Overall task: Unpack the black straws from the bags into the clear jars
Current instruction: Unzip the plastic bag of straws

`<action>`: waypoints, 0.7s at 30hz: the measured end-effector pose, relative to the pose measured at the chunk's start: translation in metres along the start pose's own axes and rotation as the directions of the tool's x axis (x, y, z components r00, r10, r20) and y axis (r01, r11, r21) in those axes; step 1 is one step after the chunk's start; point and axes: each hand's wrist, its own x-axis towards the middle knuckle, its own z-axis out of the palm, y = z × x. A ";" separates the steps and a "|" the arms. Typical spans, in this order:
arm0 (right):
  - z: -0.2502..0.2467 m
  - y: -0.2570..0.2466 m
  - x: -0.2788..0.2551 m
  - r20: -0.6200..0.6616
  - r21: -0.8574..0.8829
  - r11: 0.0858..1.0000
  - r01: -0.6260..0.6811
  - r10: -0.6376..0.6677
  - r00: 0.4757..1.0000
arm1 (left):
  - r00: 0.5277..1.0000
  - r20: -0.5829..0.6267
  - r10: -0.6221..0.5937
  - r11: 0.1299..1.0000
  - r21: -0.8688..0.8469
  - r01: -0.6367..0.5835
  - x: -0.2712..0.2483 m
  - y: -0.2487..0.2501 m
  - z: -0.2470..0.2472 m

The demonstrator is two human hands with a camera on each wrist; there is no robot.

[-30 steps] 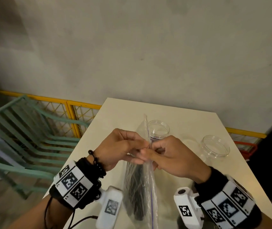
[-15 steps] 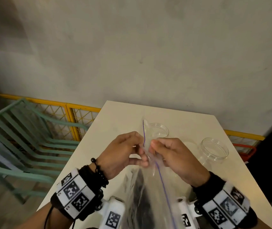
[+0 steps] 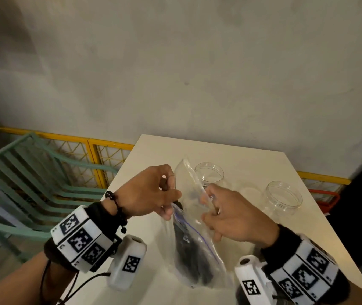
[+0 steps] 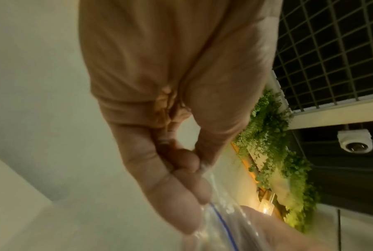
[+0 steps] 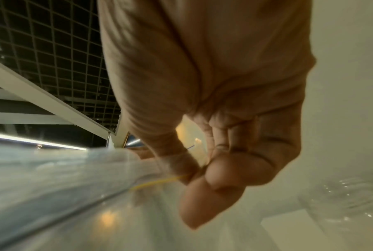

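Observation:
A clear zip bag point(image 3: 194, 219) with a blue seal line stands upright above the table, a dark bundle of black straws point(image 3: 194, 258) inside its lower part. My left hand point(image 3: 151, 192) pinches the bag's left lip and my right hand point(image 3: 226, 216) pinches its right lip, and the mouth gapes between them. The left wrist view shows my left hand point(image 4: 189, 171) pinching the bag point(image 4: 221, 225) at the blue line. In the right wrist view my right hand point(image 5: 194, 173) pinches the bag point(image 5: 59, 171) edge. Two clear jars stand behind: one point(image 3: 209, 174) just past the bag, one point(image 3: 284, 197) to the right.
The white table point(image 3: 239, 155) ends at a grey wall behind. A green slatted chair point(image 3: 28, 183) and a yellow mesh fence point(image 3: 107, 157) stand off the table's left side. A blurred clear jar point(image 5: 344, 202) shows in the right wrist view.
My two hands have pulled apart sideways, and the bag's sealed top has opened into a wide mouth. The bag has tilted and its lower part has shifted right.

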 end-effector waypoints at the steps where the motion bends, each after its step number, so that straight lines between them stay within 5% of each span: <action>1: -0.006 0.004 0.003 -0.040 -0.002 1.000 -0.029 0.029 0.999 | 1.000 -0.025 0.005 0.977 0.213 0.000 0.000 0.000 -0.005; 4: -0.029 0.007 0.007 -0.155 0.022 0.993 -0.112 0.114 0.981 | 0.975 -0.174 0.135 0.707 0.707 0.028 -0.004 0.001 -0.020; 5: -0.032 0.005 0.008 -0.131 0.069 0.992 -0.107 0.115 0.985 | 0.946 -0.174 0.273 0.648 0.760 -0.047 -0.007 0.004 -0.020; 7: -0.029 -0.004 0.009 -0.061 0.149 0.985 -0.084 0.094 0.994 | 0.872 0.021 0.489 0.555 0.763 -0.330 -0.013 0.016 -0.008; 8: -0.026 -0.007 0.010 -0.046 0.172 0.983 -0.071 0.080 0.996 | 0.859 0.167 0.483 0.516 0.739 -0.434 -0.016 0.020 0.000; 11: -0.031 -0.003 0.012 -0.083 0.205 0.976 -0.068 0.086 0.993 | 0.865 0.460 0.201 0.423 0.755 -0.501 -0.016 0.016 0.018; 13: -0.046 0.010 0.012 -0.154 0.137 0.987 -0.085 0.106 0.982 | 0.865 0.475 0.160 0.416 0.762 -0.496 -0.012 0.005 0.008; 17: -0.072 0.042 0.010 -0.253 -0.273 0.947 -0.167 0.097 0.963 | 0.839 0.473 0.268 0.478 0.692 -0.542 -0.008 0.003 -0.020; 19: -0.070 0.041 0.003 -0.280 -0.387 0.922 -0.021 -0.096 0.955 | 0.814 0.489 0.312 0.432 0.690 -0.580 -0.004 0.011 -0.021; 21: -0.060 0.023 -0.009 -0.163 -0.382 0.886 0.264 -0.346 0.924 | 0.793 0.505 0.340 0.405 0.683 -0.608 0.001 0.019 -0.020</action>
